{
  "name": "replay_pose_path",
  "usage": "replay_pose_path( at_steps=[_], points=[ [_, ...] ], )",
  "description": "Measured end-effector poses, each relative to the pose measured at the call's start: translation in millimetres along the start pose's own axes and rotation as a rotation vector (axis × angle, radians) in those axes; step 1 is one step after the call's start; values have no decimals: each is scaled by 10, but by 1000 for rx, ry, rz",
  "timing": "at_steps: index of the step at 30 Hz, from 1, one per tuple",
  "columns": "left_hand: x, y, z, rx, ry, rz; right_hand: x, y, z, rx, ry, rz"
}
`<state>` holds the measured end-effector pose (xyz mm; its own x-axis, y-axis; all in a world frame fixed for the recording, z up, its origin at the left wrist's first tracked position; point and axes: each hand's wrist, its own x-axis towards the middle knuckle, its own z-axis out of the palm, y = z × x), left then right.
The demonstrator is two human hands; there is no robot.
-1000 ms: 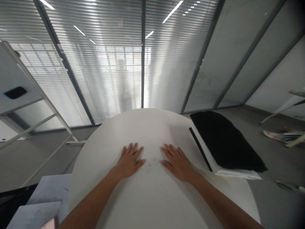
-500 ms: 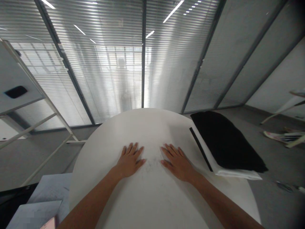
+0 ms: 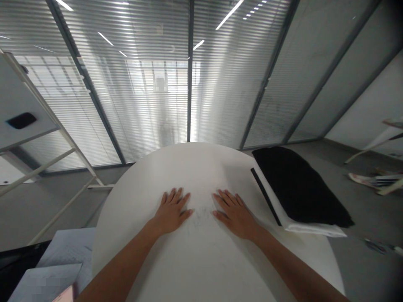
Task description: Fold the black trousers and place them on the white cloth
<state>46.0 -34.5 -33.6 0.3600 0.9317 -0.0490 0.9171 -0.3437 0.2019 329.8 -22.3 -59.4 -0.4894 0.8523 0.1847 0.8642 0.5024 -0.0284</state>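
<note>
Both hands lie flat on the round white counter [image 3: 201, 176], palms down near its middle. The left hand [image 3: 171, 212] and right hand [image 3: 234, 214] rest a little apart, fingers [image 3: 176, 196] stretched out and loosely spread, holding nothing. Nothing has shifted over the last second; the hands stay put, so the work looks paused. Toward the counter's right edge, just beside the right hand, a folded black cloth [image 3: 299, 188] lies on a white cloth [image 3: 311, 227], untouched.

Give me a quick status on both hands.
Left hand and right hand flat, open on white round table. Folded black cloth lies right, untouched. Nothing between hands.
</note>
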Motion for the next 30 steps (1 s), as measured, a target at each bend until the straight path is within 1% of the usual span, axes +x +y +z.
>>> replay_pose_path(
  at_steps=[8,14,18,20,22,24,26,28,29,30],
  points=[
    [-2,-9,9,1,7,2,3,4,28,-25,3,9],
    [-36,10,-19,-6,-27,-5,-15,9,22,-3,10,6],
    [-60,27,-13,14,-12,-7,-32,-17,12,15,-8,22],
    [-85,52,-45,29,13,-1,-28,-27,-19,27,-18,27],
    [-162,94,-126,41,38,25,-27,-34,-99,65,-29,8],
    [-336,140,-250,20,43,80,-68,-53,-245,155,-43,-30],
    [-636,155,-374,-60,24,127,-203,-99,-452,297,-74,-51],
    [-1061,96,-448,-177,54,109,-478,-184,-686,440,-172,-15],
    [-1314,29,-452,-237,73,75,-669,-239,-797,525,-245,13],
    [-1586,-67,-432,-296,104,8,-887,-303,-896,617,-358,10]
  ],
)
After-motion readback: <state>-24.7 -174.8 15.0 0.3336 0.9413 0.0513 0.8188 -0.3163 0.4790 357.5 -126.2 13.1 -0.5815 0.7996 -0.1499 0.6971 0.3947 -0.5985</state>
